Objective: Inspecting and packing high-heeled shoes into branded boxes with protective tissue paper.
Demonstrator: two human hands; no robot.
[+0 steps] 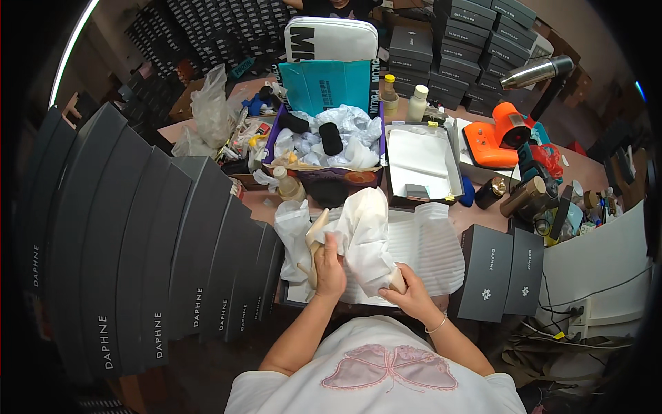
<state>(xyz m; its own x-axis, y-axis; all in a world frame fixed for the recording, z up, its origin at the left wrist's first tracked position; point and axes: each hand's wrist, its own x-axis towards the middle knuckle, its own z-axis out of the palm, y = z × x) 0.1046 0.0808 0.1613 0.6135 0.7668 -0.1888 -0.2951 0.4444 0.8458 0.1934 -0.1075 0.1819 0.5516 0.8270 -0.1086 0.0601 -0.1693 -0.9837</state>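
Both the left hand [330, 265] and the right hand [408, 295] close on a beige shoe [318, 238] (half wrapped in white tissue paper [364, 234]) above an open shoebox [441, 248].

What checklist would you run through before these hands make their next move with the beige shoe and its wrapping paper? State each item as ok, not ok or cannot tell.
1. Left hand grips the beige shoe: ok.
2. Right hand holds the white wrapping paper: ok.
3. Paper covers the whole shoe: not ok, one part shows.
4. Open shoe box in the middle of the table has room: ok.
5. Second shoe present: cannot tell.
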